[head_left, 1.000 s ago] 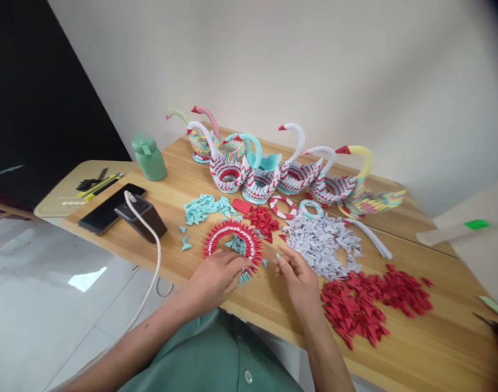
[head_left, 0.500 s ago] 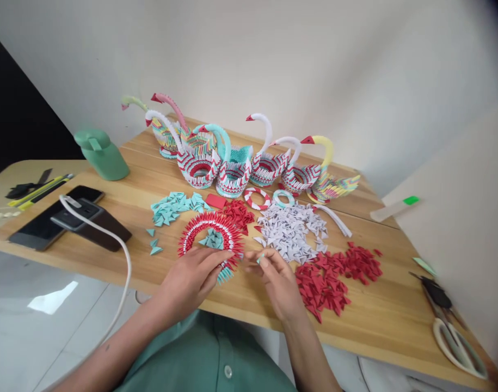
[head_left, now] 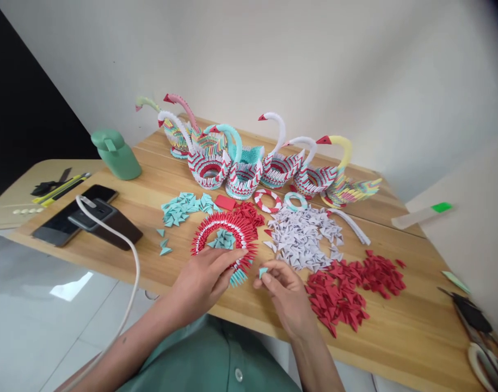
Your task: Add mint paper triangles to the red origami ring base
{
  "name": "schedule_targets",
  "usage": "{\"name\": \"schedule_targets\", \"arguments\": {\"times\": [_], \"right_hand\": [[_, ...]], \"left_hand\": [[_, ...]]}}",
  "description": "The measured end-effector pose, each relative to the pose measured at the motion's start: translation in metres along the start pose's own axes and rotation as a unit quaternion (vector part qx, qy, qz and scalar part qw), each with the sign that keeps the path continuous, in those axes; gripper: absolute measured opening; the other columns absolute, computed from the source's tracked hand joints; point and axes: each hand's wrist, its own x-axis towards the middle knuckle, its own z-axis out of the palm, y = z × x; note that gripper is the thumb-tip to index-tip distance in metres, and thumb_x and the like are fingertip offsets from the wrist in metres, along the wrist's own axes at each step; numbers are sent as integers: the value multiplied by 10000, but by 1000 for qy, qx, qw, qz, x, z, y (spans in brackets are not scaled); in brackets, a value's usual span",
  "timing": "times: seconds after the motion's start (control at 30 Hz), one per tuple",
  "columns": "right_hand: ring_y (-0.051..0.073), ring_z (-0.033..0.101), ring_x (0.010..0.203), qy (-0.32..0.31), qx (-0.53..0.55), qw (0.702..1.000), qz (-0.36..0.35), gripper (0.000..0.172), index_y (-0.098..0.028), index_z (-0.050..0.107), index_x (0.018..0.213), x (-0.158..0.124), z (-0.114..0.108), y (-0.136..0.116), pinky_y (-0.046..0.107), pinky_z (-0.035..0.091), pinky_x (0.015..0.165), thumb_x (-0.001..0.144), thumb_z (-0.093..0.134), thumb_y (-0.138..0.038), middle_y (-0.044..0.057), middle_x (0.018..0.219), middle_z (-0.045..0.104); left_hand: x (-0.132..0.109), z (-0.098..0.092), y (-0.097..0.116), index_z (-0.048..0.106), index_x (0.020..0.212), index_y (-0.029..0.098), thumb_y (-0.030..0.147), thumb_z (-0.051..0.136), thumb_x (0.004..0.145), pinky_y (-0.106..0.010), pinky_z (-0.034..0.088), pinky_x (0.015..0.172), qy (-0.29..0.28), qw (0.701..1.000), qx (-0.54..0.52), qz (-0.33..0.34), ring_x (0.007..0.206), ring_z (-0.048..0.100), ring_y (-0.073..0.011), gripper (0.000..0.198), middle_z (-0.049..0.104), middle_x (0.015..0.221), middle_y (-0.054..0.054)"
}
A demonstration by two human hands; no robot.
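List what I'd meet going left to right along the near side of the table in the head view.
Phone → loose turquoise pieces → spiky red-and-white ring → right hand pinching a turquoise piece → right-hand red pile → scissors.

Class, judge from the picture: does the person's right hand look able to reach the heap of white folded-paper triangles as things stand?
Probably yes: the heap of white folded-paper triangles lies just beyond the right hand, with nothing seen standing between, though that hand pinches a turquoise paper triangle.

No readable text or labels
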Motion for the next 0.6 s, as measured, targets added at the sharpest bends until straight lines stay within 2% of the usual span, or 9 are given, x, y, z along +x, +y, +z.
{"name": "schedule_targets", "arguments": {"times": [0.17,0.3,0.4,0.6], "right_hand": [[102,635,576,-2,49,998,27,263,-230,733,809,0,10,1,211,492,593,654,887,-378,-41,656,667],[84,619,523,-4,108,993,55,269,-219,734,782,1,16,0,173,487,545,629,907,-357,-47,581,649],[61,609,488,-8,155,985,76,251,-217,739,758,2,18,1,138,483,516,617,918,-322,-46,582,668],[45,607,464,-37,205,974,94,210,-227,754,765,4,22,3,110,500,508,635,913,-271,-46,575,682]], "left_hand": [[3,-2,1,497,1321,205,109,483,950,-326,519,808,12,1000,-19,4,958,661,-196,384,702,1094,-75],[4,-3,1,585,1208,181,97,518,935,-313,515,837,26,999,-40,10,988,660,-184,293,705,1089,-78],[3,-2,2,620,1145,173,99,517,935,-308,521,824,28,998,-49,15,991,659,-185,246,707,1059,-74],[2,-4,2,623,1138,169,98,506,938,-309,531,819,37,998,-50,21,984,662,-183,242,714,1034,-68]]}}
